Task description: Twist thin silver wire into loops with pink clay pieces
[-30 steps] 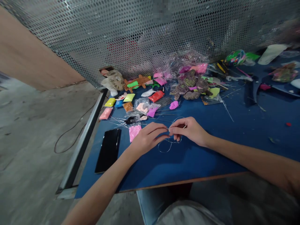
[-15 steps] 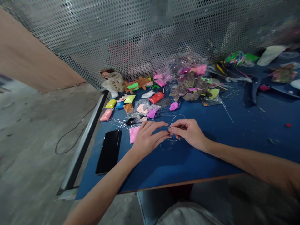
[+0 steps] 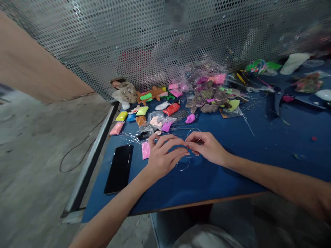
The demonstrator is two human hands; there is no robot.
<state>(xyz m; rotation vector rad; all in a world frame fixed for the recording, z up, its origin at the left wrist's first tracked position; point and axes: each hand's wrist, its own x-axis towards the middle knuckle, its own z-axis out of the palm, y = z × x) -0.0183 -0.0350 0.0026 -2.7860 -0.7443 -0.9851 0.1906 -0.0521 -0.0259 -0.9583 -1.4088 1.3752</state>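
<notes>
Two thin silvery loops of wire show around my fingertips, one below them and one above, over the blue table. My right hand pinches the wire between thumb and fingertips. From the other side my left hand meets it, palm down, its bent fingers closed on the wire by the right fingertips. The exact grip point is hidden by the fingers. Just left of my left hand lies a small pink packet, partly covered by it. Behind it are straight wires and a black item in clear plastic.
A black phone lies on the left of the blue table. Colourful clay packets, a brown figure and grey-brown lumps line the back, before a perforated metal panel. A yellow cutter lies back right.
My left fingers spread, then reached further over the right fingertips. The upper wire loop rose, then sank a little, and the lower loop shifted. My right hand stays pinched in nearly the same place.
</notes>
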